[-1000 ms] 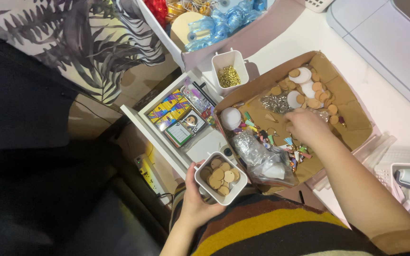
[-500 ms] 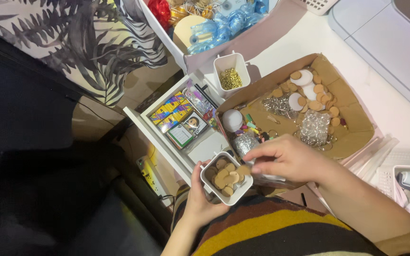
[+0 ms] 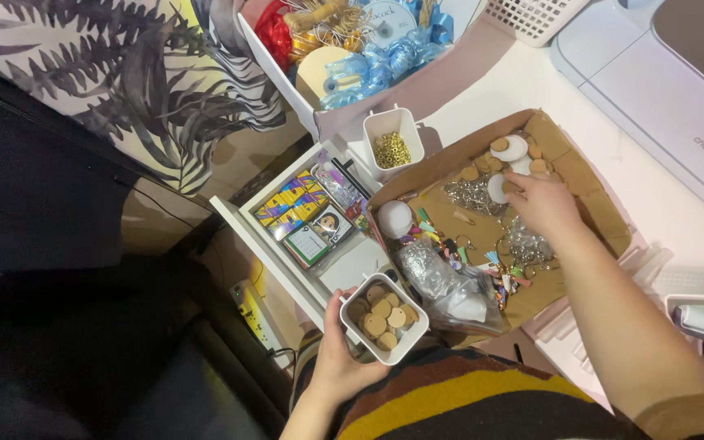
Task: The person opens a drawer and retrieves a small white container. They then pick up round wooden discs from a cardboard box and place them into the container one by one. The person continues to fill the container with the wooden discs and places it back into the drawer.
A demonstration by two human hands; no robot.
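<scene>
My left hand [image 3: 337, 358] holds a small white square cup [image 3: 385, 319] filled with several round wooden discs, just in front of my striped lap. My right hand [image 3: 541, 202] reaches into a flat brown cardboard tray [image 3: 596, 204], its fingers curled down over wooden discs [image 3: 473, 173] and white round pieces [image 3: 515, 148] at the tray's far end. Whether it grips a disc is hidden by the fingers. A pile of metal key rings [image 3: 471, 194] lies just left of that hand.
An open white drawer [image 3: 242, 231] holds colourful small boxes and cards. A second white cup of gold bits [image 3: 393, 145] stands behind the tray. A clear plastic bag [image 3: 442, 281], colourful tassels, a pink box of ribbons [image 3: 368, 49] and a white machine [image 3: 678, 106] surround it.
My right hand moved from beside the white cup back up to the far end of the cardboard tray. The cup in my left hand stayed in place.
</scene>
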